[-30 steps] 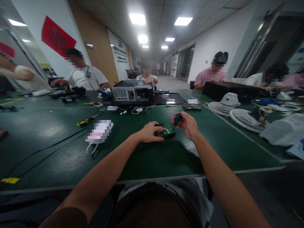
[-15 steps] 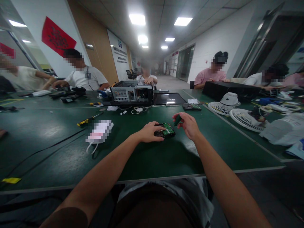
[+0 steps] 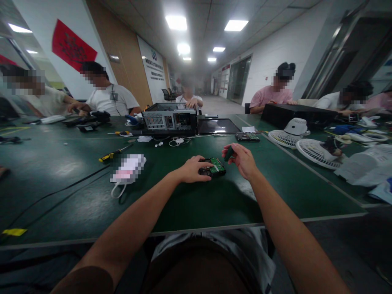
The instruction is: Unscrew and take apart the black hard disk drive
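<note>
A black hard drive with a green circuit board [image 3: 217,165] lies on the green table, board side up. My left hand [image 3: 193,169] grips it from the left, with fingers over its top and the thumb along the near side. Just right of the drive, my right hand [image 3: 242,160] pinches a screwdriver by its dark green handle [image 3: 228,153]. The handle tilts down toward the drive's right edge. Its shaft is thin and hard to see, and I cannot tell whether the tip touches the drive.
A second drive [image 3: 247,137] lies farther back. An open computer case [image 3: 170,120] stands beyond, near a dark flat panel [image 3: 218,126]. On the left are a yellow-black screwdriver [image 3: 110,156] and a white corded item [image 3: 128,169]. White fan parts [image 3: 318,153] sit at right. Several people work around.
My hands, the hard drive and the screwdriver stay almost in place. The person at far left has leaned further into view.
</note>
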The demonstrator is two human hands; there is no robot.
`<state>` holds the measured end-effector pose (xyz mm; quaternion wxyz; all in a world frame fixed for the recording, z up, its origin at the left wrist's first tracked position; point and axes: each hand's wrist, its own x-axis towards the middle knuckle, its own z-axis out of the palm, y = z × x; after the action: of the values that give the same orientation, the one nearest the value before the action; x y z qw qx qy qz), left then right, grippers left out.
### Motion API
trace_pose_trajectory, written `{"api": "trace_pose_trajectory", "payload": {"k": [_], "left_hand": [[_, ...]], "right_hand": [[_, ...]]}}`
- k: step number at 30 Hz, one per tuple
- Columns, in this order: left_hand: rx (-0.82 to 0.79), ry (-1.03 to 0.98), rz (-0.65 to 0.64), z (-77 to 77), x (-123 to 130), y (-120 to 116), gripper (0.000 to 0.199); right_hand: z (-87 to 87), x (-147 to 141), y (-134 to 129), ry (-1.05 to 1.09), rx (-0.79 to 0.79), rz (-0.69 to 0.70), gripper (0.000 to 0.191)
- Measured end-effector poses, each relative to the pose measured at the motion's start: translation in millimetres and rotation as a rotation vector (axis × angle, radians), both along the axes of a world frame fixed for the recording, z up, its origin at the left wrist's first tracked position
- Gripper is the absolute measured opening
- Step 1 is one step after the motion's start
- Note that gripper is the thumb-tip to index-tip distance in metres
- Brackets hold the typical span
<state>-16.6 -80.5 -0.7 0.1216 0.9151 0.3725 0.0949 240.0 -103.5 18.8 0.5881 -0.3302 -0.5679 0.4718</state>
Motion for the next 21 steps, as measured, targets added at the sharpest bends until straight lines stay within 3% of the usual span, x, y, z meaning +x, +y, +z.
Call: {"api": "trace_pose_trajectory", "payload": {"k": [8,21], "left_hand": [[-0.009,-0.009,0.005,-1.7,-0.1,1.9,0.067],[0.007,-0.004,0.016,-4.3,1.8,3.0,0.068]], "right_hand": [[-1.5,-2.1,3.2,0.053,-0.05,0.01,0.047],[-1.0,1.5,2.5,0.024,-0.025,-0.004,0.041]]}}
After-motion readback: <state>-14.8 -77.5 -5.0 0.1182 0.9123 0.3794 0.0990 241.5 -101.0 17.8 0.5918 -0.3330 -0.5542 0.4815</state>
